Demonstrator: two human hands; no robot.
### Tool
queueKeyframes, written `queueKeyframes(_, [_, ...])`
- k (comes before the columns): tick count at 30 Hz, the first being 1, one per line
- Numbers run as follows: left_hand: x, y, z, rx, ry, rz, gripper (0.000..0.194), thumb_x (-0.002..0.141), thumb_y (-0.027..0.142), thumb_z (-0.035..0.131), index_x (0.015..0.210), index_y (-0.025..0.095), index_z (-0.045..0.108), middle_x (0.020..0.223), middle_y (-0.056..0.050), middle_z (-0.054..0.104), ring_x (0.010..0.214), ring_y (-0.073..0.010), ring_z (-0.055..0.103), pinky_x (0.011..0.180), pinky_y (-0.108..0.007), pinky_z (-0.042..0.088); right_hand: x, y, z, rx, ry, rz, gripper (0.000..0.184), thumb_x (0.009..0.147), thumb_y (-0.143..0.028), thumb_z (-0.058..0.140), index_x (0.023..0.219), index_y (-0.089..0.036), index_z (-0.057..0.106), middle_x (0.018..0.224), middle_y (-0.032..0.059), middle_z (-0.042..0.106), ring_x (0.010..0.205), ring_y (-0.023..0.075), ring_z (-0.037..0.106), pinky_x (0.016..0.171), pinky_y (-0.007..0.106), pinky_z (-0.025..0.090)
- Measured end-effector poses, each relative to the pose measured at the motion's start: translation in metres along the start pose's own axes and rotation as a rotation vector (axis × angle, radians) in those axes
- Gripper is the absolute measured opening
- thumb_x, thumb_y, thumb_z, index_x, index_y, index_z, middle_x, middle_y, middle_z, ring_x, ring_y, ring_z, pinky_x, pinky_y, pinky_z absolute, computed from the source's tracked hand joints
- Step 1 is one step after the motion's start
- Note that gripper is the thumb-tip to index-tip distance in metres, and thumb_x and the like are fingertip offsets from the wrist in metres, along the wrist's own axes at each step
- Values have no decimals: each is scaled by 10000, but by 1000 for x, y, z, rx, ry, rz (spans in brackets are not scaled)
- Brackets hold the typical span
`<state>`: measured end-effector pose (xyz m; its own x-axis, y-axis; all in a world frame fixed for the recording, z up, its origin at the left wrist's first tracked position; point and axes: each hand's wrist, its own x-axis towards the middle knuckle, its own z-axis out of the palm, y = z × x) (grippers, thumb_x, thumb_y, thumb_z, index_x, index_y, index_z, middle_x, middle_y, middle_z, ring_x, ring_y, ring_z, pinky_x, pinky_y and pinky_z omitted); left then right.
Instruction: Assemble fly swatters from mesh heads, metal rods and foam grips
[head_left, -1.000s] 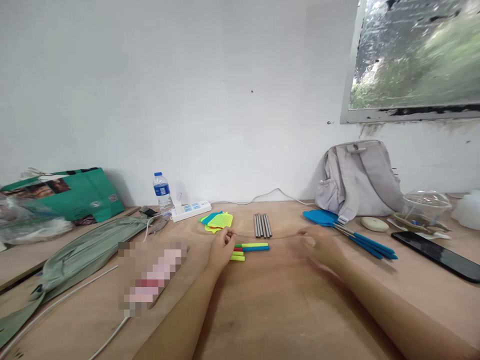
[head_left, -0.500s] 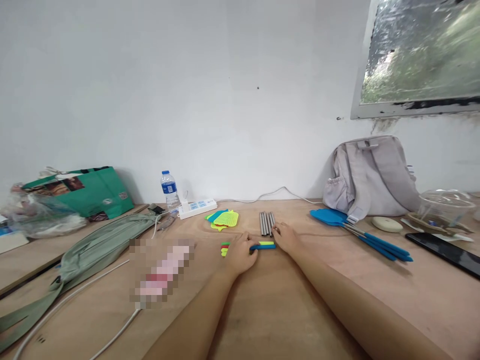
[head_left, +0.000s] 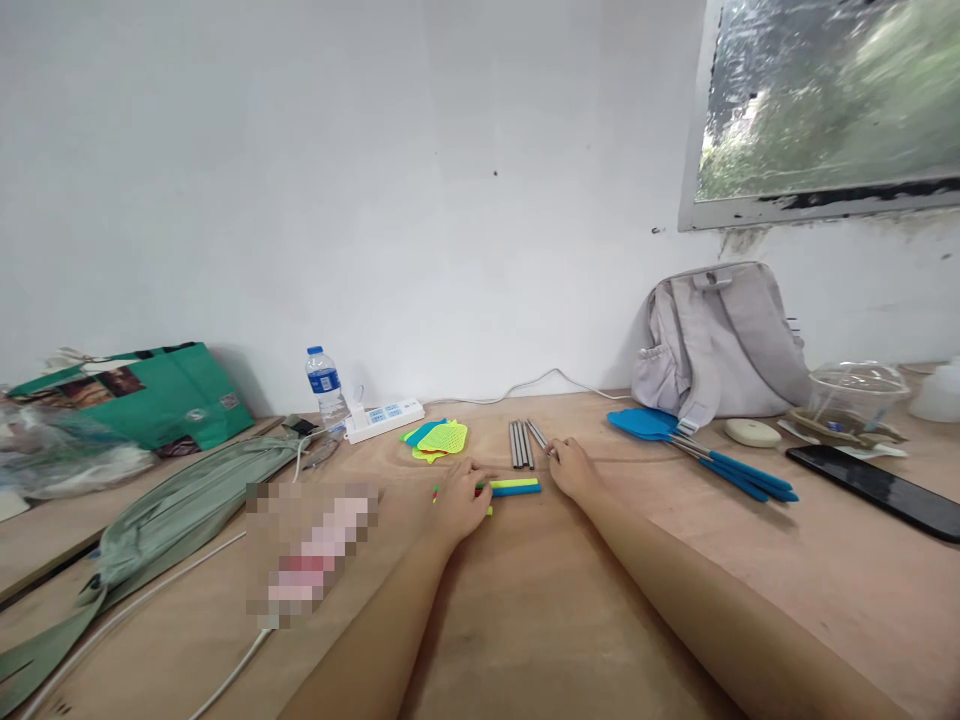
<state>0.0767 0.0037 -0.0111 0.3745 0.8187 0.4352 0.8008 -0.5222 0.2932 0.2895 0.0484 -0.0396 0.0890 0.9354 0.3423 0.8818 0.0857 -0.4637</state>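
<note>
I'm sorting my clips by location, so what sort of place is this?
Probably a makeshift indoor workspace, though I can't be sure: there's a wooden table by a white wall, with slim metal rods laid out on it.

Wooden table under metal rods, bright tubes, backpack, black phone
</note>
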Motion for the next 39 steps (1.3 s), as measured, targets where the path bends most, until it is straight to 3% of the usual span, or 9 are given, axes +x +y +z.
queueKeyframes(7, [3, 0, 10, 122, -90, -2, 298, 827, 234, 363, 984, 212, 615, 1005, -61, 552, 967, -197, 474, 869, -339, 339, 4, 7, 1, 13, 10, 9, 208, 783, -101, 401, 888, -179, 563, 900, 73, 553, 885, 165, 502, 715, 243, 321])
queueKeyframes(17, [5, -3, 14, 69, -91, 9, 194, 808, 209, 398, 884, 178, 573, 938, -55, 575, 909, -189, 495, 806, -317, 366, 5, 12, 5, 173, 34, 72, 67, 727, -206, 524, 775, -164, 503, 832, 75, 550, 804, 179, 505, 672, 260, 336])
queueKeyframes(22, [4, -4, 12, 31, -93, 35, 191, 794, 207, 432, 922, 175, 571, 944, -51, 585, 908, -191, 501, 806, -315, 374, 8, 23, 4, 437, 87, 138, 106, 698, -143, 514, 789, -178, 472, 681, 22, 537, 683, 160, 509, 614, 255, 346])
queueKeyframes(29, [4, -4, 9, -36, -114, 91, 306, 797, 191, 423, 1060, 219, 577, 973, -53, 547, 941, -193, 480, 826, -319, 361, 13, 45, -11, 961, 200, 321, 84, 767, -291, 413, 733, -218, 436, 611, -5, 518, 507, 124, 463, 459, 248, 357])
queueKeyframes(34, [3, -4, 7, -24, -91, 116, 294, 811, 214, 420, 1047, 240, 594, 930, -47, 537, 899, -189, 475, 806, -319, 366, -9, 48, -25, 1307, 124, 305, 146, 742, -337, 492, 681, -205, 493, 674, -8, 567, 429, 66, 388, 389, 215, 329])
queueKeyframes(39, [2, 2, 1, -85, 65, 122, 305, 856, 249, 355, 1055, 223, 585, 918, -57, 533, 901, -188, 470, 802, -323, 377, -37, 35, -32, 1499, -10, 269, 145, 574, -206, 693, 627, -176, 562, 646, -8, 592, 474, 64, 446, 403, 199, 351])
